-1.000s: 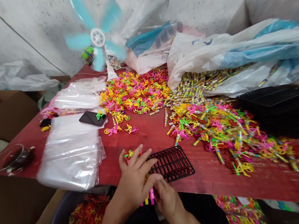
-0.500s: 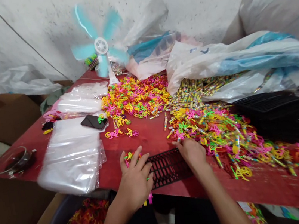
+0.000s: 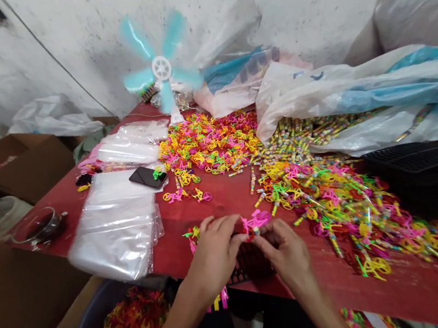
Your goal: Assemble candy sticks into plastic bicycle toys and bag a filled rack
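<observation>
"Pink bicycle piece (image 3: pixel 258 217): located where?"

"Up between both hands, over the near edge of the red table (image 3: pixel 225 203), above a black rack (image 3: pixel 240 276) mostly covered by fingers and wrists."

"And at the left hand (image 3: pixel 214 250)?"

"Curled in, thumb and fingertips pinching the near end of the pink piece, right next to a small red part (image 3: pixel 250 234)."

"At the right hand (image 3: pixel 288 250)?"

"Thumb against bent fingers, grasping a small pale-tipped tube (image 3: pixel 256 231), nearly all hidden. Hard to tell whether joined to the pink piece or only touching."

"Beside the left hand?"

"A little bunch of coloured pieces (image 3: pixel 191 236), partly behind the knuckles. Farther off, clear plastic bags (image 3: pixel 114 225), with a phone (image 3: pixel 147 177) on top."

"Beyond the right?"

"A loose heap of bicycle pieces and tubes (image 3: pixel 310 188), then stacked black racks (image 3: pixel 422 165)."

"Down by the left forearm?"

"A basin (image 3: pixel 82 324) full of mostly red and orange pieces, below table level."
</observation>
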Demonstrator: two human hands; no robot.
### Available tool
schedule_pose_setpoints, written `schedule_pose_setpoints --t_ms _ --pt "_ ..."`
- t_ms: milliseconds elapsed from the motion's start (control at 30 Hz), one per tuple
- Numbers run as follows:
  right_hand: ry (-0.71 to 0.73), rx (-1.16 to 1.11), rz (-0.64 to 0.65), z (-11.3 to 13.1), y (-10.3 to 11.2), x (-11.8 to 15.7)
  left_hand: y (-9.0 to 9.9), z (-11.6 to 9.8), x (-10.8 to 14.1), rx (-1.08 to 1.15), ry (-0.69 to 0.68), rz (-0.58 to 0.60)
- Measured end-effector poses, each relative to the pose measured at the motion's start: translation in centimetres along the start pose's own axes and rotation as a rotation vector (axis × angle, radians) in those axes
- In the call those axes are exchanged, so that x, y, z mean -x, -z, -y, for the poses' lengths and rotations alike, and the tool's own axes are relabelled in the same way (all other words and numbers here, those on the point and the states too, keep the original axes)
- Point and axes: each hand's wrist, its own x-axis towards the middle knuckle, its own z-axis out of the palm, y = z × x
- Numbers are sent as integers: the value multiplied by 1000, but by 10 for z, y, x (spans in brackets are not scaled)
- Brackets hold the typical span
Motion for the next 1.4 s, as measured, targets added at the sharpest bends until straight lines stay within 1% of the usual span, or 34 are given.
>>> schedule_pose_setpoints --t_ms 100,200,267,333,400,467,533,633,733,800,867,933,1000,1067,1133,1233,1300,1333,1367,1400 --pt "-98 -214 44 12 -5 6 2 -2 -5 89 36 7" --pt "-253 -469 215 17 -5 8 4 1 -2 117 0 -21" --pt "-295 -537 334 18 -5 8 6 4 -1 93 -63 -26" --pt "-279 -545 403 16 -10 5 9 10 -2 25 -108 -22" --pt "-234 -532 396 11 -19 1 13 18 -5 -70 -116 -20" --pt "-210 -527 335 5 -34 -3 18 27 -7 -152 -94 -19" --pt "-220 -524 286 0 -50 -5 21 37 -8 -212 -51 -40" --pt "-252 -481 304 -3 -71 -3 20 47 -8 -251 37 -46" --pt "-209 -363 315 0 -79 4 14 48 -7 -226 102 35" --pt "-121 -276 279 2 -78 7 9 46 -6 -205 121 74" --pt "-50 -220 260 3 -73 7 6 44 -6 -205 133 68" --pt "-37 -188 284 2 -69 5 4 44 -7 -212 136 41" --pt "-27 -148 312 0 -67 3 3 44 -7 -207 125 39" --pt "42 -68 319 -1 -70 5 2 44 -6 -195 119 45" --pt "98 65 319 -2 -76 10 1 43 -6 -187 116 37" --pt "82 236 364 -2 -81 15 -2 38 -7 -213 92 23" --pt "122 221 407 -5 -77 9 -3 35 -8 -252 82 34" --pt "157 196 404 -8 -72 2 -3 33 -8 -268 83 41" --pt "178 190 370 -11 -66 -8 -2 33 -8 -278 86 45" --pt "170 220 308 -15 -58 -20 -2 32 -8 -282 88 46"
